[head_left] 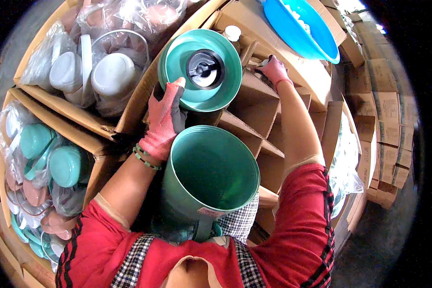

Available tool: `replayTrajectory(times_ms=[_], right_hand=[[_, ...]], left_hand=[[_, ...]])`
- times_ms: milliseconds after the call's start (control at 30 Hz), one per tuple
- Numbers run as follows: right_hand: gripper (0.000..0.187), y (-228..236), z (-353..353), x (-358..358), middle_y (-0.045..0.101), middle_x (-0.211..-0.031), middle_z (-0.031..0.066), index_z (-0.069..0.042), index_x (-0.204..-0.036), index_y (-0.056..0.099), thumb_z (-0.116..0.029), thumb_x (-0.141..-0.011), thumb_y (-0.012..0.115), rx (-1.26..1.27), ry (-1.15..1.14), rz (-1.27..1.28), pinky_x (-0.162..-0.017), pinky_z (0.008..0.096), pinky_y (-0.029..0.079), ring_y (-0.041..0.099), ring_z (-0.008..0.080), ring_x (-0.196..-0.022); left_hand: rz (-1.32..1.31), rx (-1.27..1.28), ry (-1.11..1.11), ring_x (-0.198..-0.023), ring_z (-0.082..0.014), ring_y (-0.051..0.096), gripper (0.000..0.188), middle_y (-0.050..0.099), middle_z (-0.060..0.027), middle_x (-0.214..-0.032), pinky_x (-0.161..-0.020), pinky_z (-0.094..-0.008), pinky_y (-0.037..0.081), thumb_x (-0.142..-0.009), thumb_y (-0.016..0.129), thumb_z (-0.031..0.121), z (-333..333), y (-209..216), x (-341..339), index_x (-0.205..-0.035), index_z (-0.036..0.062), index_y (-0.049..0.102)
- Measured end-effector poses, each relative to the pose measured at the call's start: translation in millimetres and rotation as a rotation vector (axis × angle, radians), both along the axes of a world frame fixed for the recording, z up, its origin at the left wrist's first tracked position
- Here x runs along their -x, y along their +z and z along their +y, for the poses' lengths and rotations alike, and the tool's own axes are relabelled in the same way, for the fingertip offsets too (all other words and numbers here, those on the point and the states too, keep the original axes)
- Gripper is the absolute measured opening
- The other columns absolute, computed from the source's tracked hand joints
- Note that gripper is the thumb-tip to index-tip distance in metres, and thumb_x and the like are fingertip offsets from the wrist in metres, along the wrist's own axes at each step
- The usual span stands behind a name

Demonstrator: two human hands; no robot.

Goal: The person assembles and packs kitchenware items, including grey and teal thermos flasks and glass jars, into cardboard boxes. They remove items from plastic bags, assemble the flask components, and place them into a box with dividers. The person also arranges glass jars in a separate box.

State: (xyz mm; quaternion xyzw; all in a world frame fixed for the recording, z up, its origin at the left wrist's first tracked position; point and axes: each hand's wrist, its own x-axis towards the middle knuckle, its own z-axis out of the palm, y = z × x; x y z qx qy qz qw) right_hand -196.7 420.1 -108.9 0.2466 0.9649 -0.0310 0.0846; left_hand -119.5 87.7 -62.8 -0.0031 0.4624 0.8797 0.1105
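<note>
My left hand [164,115], in a pink-and-grey work glove, grips the left rim of a round green lid-like piece [232,62] with a black round fitting in its middle. It is held tilted, its hollow side facing me. Below it, close to my body, stands a tall green container [183,189], open at the top, with a handle at its front. My right hand [275,73], gloved too, reaches far forward into a divided cardboard box [254,103]. Its fingers are curled at the far compartments, and what they hold, if anything, is hidden.
Boxes at left hold bagged white jugs [113,73] and teal lidded pieces [65,165]. A white-capped bottle [232,33] stands behind the green piece. A blue basin [321,45] with small white pieces is at the far right. Stacked cartons [388,103] line the right side.
</note>
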Motion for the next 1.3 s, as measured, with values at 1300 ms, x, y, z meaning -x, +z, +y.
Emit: replayTrajectory(times_ms=[1300], right_hand=[[0.065,179,-232,-296,0.044,-0.108,0.0160,-0.003,-0.107,0.041,-0.023,-0.057,0.077,0.462,0.565,1.540,-0.082,0.0352,0.039,0.048,0.0269,-0.095]], left_hand=[[0.739,-0.508,-0.266,-0.109,-0.0237,0.039,0.036,0.042,-0.0123,-0.116,-0.096,-0.0386,0.028,-0.083,0.042,0.031,-52,74,-22,-0.107,0.0038,0.044]])
